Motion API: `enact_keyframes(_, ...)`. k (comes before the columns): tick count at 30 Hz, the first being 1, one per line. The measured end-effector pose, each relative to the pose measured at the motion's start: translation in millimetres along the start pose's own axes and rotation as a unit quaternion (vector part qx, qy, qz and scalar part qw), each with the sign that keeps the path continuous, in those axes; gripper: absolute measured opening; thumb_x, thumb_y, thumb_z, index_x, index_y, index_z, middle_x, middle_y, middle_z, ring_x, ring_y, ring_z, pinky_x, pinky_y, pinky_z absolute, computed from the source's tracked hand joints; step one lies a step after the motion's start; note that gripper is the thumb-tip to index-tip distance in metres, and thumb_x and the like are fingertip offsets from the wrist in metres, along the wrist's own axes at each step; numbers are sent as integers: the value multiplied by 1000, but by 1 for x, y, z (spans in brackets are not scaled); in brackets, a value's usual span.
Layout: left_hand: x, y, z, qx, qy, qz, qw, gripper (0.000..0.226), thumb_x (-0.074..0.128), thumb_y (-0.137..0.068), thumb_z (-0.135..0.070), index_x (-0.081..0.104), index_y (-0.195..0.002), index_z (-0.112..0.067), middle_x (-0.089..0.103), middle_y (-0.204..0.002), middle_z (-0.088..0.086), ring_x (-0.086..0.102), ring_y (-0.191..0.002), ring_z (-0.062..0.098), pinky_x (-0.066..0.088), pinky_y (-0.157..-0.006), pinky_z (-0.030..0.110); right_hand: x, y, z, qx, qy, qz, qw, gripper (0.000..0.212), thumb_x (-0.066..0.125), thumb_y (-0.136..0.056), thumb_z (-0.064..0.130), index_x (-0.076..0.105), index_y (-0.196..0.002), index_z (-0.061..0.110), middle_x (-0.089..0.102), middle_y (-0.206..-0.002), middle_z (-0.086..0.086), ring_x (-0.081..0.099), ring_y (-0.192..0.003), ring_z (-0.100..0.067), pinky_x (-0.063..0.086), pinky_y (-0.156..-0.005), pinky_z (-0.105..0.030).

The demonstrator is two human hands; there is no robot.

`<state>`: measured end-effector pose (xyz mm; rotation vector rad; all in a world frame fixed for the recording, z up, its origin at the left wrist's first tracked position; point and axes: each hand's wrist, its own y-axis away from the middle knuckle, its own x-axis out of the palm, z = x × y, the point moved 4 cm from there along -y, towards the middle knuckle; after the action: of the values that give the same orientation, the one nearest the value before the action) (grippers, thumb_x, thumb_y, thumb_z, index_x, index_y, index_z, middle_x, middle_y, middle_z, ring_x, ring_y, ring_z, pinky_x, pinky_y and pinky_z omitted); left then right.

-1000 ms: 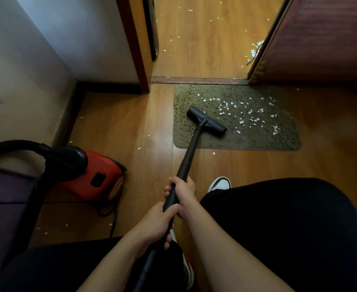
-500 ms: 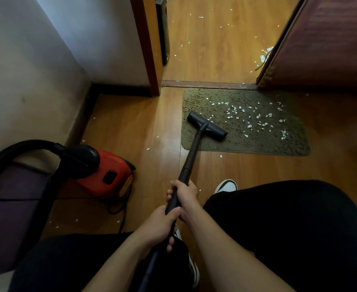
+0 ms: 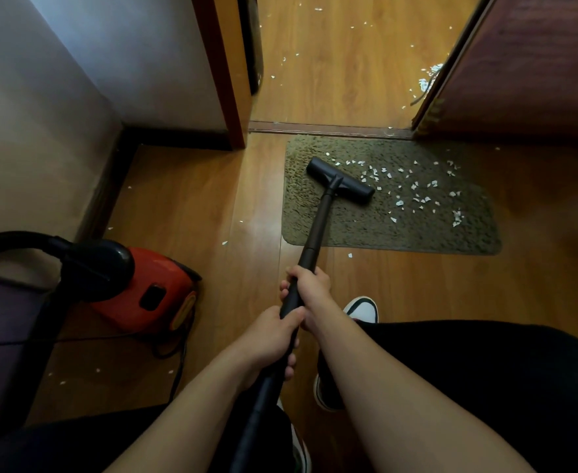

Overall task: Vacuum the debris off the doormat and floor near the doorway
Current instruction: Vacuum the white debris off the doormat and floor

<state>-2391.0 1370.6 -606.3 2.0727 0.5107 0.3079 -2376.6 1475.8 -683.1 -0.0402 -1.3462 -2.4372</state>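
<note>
Left hand [image 3: 270,336]: clenched round the black wand [image 3: 318,220], the nearer of the two grips.
Right hand [image 3: 309,288]: also wrapped round the wand, just beyond the left hand.
Nozzle [image 3: 340,180]: flat on the left part of the doormat [image 3: 349,233], set at an angle, its right end at the edge of the scraps.
Doormat debris [image 3: 417,192]: white scraps strewn over the middle and right; the left strip looks bare of them.
Near floor [image 3: 195,199]: a few stray scraps left of the mat, by its near edge and beside the red canister [image 3: 158,285].
Far floor [image 3: 342,63]: scattered bits beyond the threshold, plus a small pile [image 3: 427,80] at the right.
Progress (judgement): early; most of the mat and all the floor remain.
</note>
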Motion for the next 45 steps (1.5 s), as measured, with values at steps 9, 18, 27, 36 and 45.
enact_keyframes(9,12,-12,-25,-3,25,19,1000,27,47,-103,-39,50,-115,-16,53,-72,2,49,-46,10,44,-45,25,-5,-19,27,-16,-15,-12,1000,16,56,-95,-6,48,-102,5,50,-67,-10,53,-38,-14,41,-36,-20)
enact_keyframes(18,2,23,-6,-24,23,20,999,26,46,-103,-38,50,-115,-15,53,-72,2,48,-44,9,44,-42,23,-1,15,1,15,-16,-6,1000,22,60,-96,-1,53,-116,5,56,-74,-11,58,-44,-15,46,-39,-23)
enact_keyframes(27,-18,66,29,-31,8,6,999,28,48,-103,-37,48,-118,-14,52,-74,5,47,-43,9,43,-40,23,13,60,-42,39,-10,5,999,27,59,-97,1,52,-123,5,56,-77,-11,57,-51,-16,48,-40,-24)
enact_keyframes(36,-18,63,14,-29,-19,-2,999,26,47,-104,-36,49,-115,-13,52,-74,6,48,-41,10,43,-38,22,16,53,-35,32,-38,3,999,23,62,-95,1,55,-117,3,58,-74,-11,58,-50,-16,49,-42,-25)
enact_keyframes(45,0,18,-21,-42,3,26,999,27,49,-102,-38,50,-116,-15,53,-73,4,47,-44,11,44,-43,25,3,10,10,8,-33,-10,999,22,61,-94,0,55,-115,3,55,-69,-11,56,-42,-14,46,-39,-23)
